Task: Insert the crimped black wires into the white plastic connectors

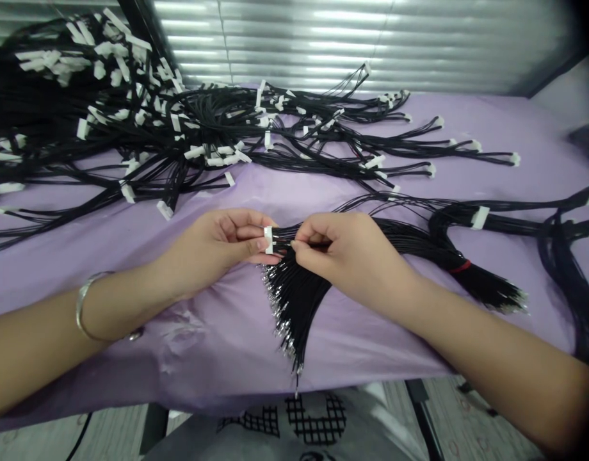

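head view: heaped black cables (222,107) lie beyond the left hand's (230,238) connector (269,234).

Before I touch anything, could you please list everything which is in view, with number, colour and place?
Held connector: one, white, centre.
Silvery-tipped wires: many, black, fanned below centre.
Band: one, red, around wires right of centre.
Other connectors: uncountable, white, left, back and right.
Cables: many, black, heaped left, spread back and right.
Cover: one, purple, beneath them.
Blinds: many slats, pale grey, background.
Cord: one, black, bottom left.
Garment: one, grey, black-printed, bottom centre.
Floor: one, pale, bottom corners.
Bracelet: one, silvery, left wrist.
Left grip: one, bare, on the held connector.
Right grip: one, bare, pinched just right of it.
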`<state>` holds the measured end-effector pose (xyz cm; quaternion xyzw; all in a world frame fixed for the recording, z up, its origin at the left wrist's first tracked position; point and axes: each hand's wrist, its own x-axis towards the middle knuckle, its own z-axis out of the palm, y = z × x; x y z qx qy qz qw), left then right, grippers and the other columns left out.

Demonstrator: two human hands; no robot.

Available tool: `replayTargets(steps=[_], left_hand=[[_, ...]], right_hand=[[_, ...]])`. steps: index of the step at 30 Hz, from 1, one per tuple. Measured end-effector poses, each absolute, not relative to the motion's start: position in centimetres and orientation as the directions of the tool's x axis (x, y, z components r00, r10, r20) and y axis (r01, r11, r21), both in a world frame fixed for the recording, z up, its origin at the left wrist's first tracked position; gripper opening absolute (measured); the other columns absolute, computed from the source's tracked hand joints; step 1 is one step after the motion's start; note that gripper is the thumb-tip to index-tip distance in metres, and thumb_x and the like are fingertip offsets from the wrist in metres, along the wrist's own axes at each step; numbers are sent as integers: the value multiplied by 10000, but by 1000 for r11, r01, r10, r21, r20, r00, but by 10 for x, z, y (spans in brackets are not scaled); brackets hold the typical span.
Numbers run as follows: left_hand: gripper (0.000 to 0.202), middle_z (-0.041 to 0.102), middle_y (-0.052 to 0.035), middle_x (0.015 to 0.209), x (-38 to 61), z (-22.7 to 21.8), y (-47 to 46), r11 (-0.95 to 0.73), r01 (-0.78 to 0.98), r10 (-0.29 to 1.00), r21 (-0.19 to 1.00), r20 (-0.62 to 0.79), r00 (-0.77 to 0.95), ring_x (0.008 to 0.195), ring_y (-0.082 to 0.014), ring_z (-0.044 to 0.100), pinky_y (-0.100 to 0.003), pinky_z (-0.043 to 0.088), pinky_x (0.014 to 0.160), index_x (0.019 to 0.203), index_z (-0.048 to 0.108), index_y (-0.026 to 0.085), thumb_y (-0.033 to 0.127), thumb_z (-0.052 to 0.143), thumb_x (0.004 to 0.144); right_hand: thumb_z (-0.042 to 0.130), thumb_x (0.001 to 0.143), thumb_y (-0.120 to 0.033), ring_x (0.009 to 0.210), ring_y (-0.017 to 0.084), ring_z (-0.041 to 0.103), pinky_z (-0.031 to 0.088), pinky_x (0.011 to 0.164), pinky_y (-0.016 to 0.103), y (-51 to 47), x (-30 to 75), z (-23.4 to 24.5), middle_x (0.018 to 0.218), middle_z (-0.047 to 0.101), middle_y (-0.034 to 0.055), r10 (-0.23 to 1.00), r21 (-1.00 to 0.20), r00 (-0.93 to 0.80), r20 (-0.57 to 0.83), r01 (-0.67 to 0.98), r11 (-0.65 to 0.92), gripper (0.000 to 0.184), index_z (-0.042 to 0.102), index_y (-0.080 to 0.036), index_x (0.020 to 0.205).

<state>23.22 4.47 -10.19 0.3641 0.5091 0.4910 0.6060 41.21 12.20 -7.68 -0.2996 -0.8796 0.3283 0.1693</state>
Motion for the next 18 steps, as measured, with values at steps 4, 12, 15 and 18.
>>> replayTargets(steps=[4,12,15,18], left_hand=[[141,694,22,749,233,-102,45,241,-242,967,940,-253,-20,745,-122,681,-261,572,778,865,685,185,133,711,737],[164,690,10,810,230,-102,45,270,-260,961,927,-275,16,758,-118,683,-247,568,787,898,678,166,135,712,742],[168,692,7,804,230,-100,45,293,-257,954,921,-298,22,736,-120,687,-236,571,760,898,673,167,131,712,738],[166,689,9,800,230,-99,45,300,-258,952,918,-304,25,728,-122,687,-236,572,748,895,672,168,131,710,737]], right_hand=[[557,738,-147,488,55,431,296,517,206,122,410,-79,548,555,-36,620,-675,-778,106,401,619,117,616,-140,637],[555,774,-155,505,49,463,328,525,188,123,411,-78,577,587,-41,616,-715,-777,130,356,601,129,637,-138,676],[569,768,-160,528,59,496,348,544,193,123,412,-77,602,616,-31,640,-727,-755,142,360,585,117,654,-139,690],[580,762,-164,530,60,500,355,543,190,122,413,-78,601,620,-28,650,-734,-744,155,354,580,110,655,-137,686]])
